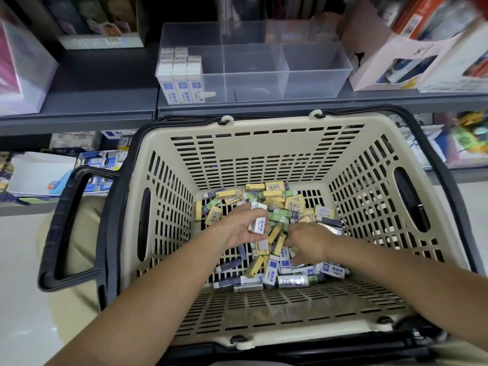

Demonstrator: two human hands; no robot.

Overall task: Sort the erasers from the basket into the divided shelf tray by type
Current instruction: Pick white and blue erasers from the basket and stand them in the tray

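- A person's two bare forearms reach down into a beige slatted basket (264, 122) with black handles, seen from above.
- The left hand (241, 229) has its fingers and thumb curled round a small bundle of white-and-blue erasers (258, 220), held just above the heap.
- The right hand (310, 240) sits lower, its fingertips (294, 256) down among the loose erasers. Whether they pinch anything cannot be told.
- Beneath and around both sets of fingers lies the eraser pile (266, 260). Yellow-sleeved blocks (274, 192) lie beyond the fingertips with green ones mixed in, and white-and-blue and dark ones lie nearer the wrists.
- Well beyond the fingers, up on a grey shelf (105, 101), stands the clear divided tray (317, 72). Its compartment on the left hand's side holds upright rows of stacked erasers (182, 84) in white and blue. No stacks show in the other compartments.
- Handling, as a judgement: each eraser is probably light, small and firm, in a smooth paper sleeve that may slide. It is best pinched across its long flat faces at the middle of the sleeve. Several carried together should be stacked flush so none slips from the bundle.
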